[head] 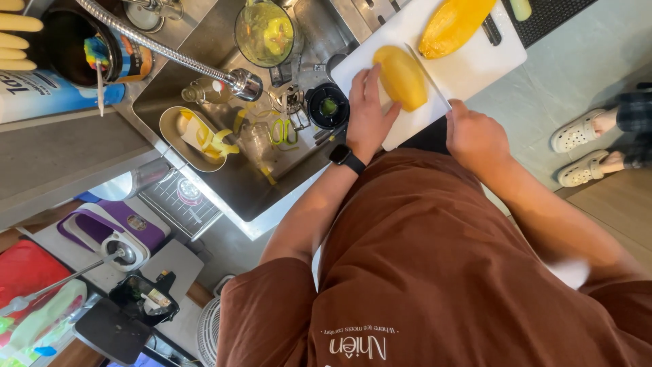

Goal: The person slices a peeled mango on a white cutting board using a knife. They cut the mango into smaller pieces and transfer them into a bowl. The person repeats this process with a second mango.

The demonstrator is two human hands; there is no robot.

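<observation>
- A mango half (402, 76) lay on the board (475, 64), top centre of the frame.
- Another mango piece (454, 24) lay above it.
- The sink (224, 170) sat left of the board.
- A blender jug (266, 32) stood in the sink.

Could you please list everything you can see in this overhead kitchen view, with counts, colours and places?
White plastic cutting board: one, right of the sink.
Peeled yellow fruit pieces: two, one under the left hand, one at the board's far end.
Thin knife blade: one, beside the nearer fruit.
Steel sink: one, centre left, cluttered.
Flexible metal tap hose: one, across the sink.
Glass blender jug: one, yellow residue, sink top.
Oval metal dish: one, holding yellow peels.
White clog shoes: two, another person's, floor right.
Black wristwatch: one, left wrist.
Left hand: on the nearer fruit.
Right hand: at the knife's handle end.
</observation>
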